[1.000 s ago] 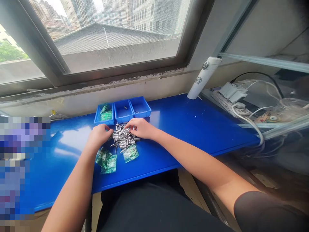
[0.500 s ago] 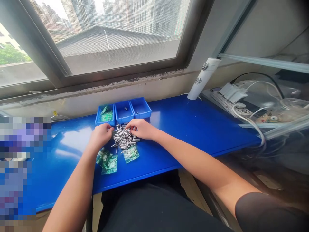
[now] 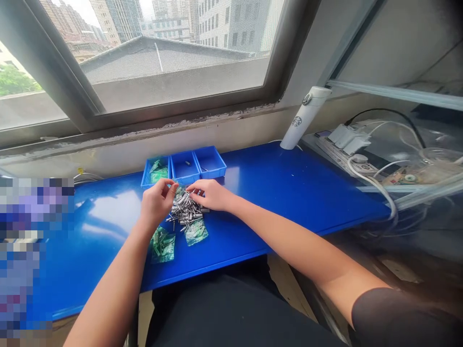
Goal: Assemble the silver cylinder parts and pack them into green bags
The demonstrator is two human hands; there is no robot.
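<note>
A heap of small silvery metal parts (image 3: pixel 186 212), some with thin shafts, lies on the blue table. My left hand (image 3: pixel 158 198) is raised at the heap's left edge, thumb and fingers pinched together; what sits between them is too small to make out. On the heap's right side rests my right hand (image 3: pixel 206 193), its fingers curled down among the metal parts, so its fingertips are partly hidden. Just in front of the heap is a green-tinted clear bag (image 3: pixel 197 233), and to its left lies another green bag (image 3: pixel 163 246) with parts inside.
Behind the heap stand three joined blue bins: the left bin (image 3: pixel 143 179) holds green bags, the middle bin (image 3: pixel 181 168) a small dark part, the right bin (image 3: pixel 211 161) a thin piece. A white bottle (image 3: pixel 302 120) and white cables (image 3: pixel 376 180) are at the right.
My left hand has moved right and slightly up to the heap's top edge, its fingertips now near my right hand. My right hand has barely shifted.
</note>
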